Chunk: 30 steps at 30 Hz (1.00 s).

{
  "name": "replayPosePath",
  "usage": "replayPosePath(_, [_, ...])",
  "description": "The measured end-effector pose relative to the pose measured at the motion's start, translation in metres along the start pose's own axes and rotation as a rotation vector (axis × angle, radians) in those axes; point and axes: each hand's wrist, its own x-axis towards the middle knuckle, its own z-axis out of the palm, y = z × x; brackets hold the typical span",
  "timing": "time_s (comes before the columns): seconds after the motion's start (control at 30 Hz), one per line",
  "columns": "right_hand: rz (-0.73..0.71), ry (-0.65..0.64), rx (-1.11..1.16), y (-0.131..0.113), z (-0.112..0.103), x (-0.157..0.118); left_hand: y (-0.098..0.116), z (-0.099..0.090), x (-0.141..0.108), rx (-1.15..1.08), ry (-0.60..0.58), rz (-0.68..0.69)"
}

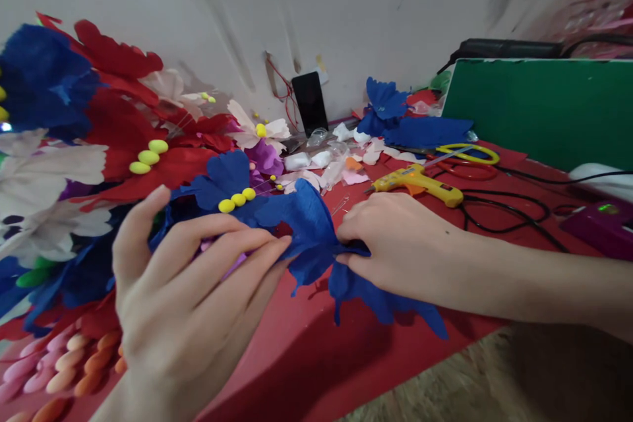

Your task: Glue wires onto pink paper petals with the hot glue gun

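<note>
Both my hands work on a blue fabric butterfly (309, 214) with ruffled wing edges, just above the red tabletop. My left hand (190, 300) reaches in from the lower left; its fingertips meet at the butterfly's left edge, while the outermost finger stands raised. On the other side, my right hand (395, 247) pinches a gathered fold of the same blue fabric between thumb and curled fingers. Part of the blue fabric hangs below my right hand onto the table. Directly behind my left fingers lies another blue butterfly with a yellow beaded body (237, 200).
Red, white and blue fabric butterflies (121, 125) are heaped at left, above pink and orange beaded pieces (69, 362). A yellow glue gun (415, 181) with black cable lies behind my right hand, near scissors (467, 155). A phone (310, 102) leans on the wall; a green box (539, 112) stands right.
</note>
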Motion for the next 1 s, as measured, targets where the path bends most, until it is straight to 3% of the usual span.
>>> replayPosePath(0.03, [-0.008, 0.016, 0.008, 0.001, 0.0, 0.0, -0.002, -0.002, 0.002, -0.001, -0.085, 0.009])
replayPosePath(0.13, [-0.038, 0.022, 0.034, 0.002, 0.001, -0.002, -0.004, -0.006, 0.008, -0.046, -0.149, 0.048])
replayPosePath(0.23, [-0.054, 0.009, 0.091, 0.002, 0.003, -0.003, -0.004, -0.009, 0.01, -0.071, -0.159, 0.079])
replayPosePath(0.4, [-0.02, -0.037, 0.196, -0.001, 0.001, -0.003, -0.001, -0.009, 0.009, -0.064, -0.132, 0.02])
replayPosePath(0.53, [-0.02, -0.023, 0.176, 0.002, -0.002, -0.002, -0.004, -0.006, 0.009, -0.177, -0.131, -0.088])
replayPosePath(0.67, [-0.034, 0.053, 0.097, 0.009, -0.004, 0.0, -0.011, -0.002, 0.007, -0.321, -0.137, -0.279])
replayPosePath(0.8, [-0.027, 0.095, 0.156, 0.015, -0.008, 0.003, -0.016, 0.003, 0.01, -0.472, -0.313, -0.445])
replayPosePath(0.87, [-0.052, 0.102, 0.235, 0.017, -0.012, 0.004, -0.015, 0.006, 0.013, -0.541, -0.405, -0.42])
replayPosePath(1.0, [-0.111, 0.108, 0.338, 0.015, -0.016, 0.003, -0.01, 0.011, 0.014, -0.6, -0.468, -0.408])
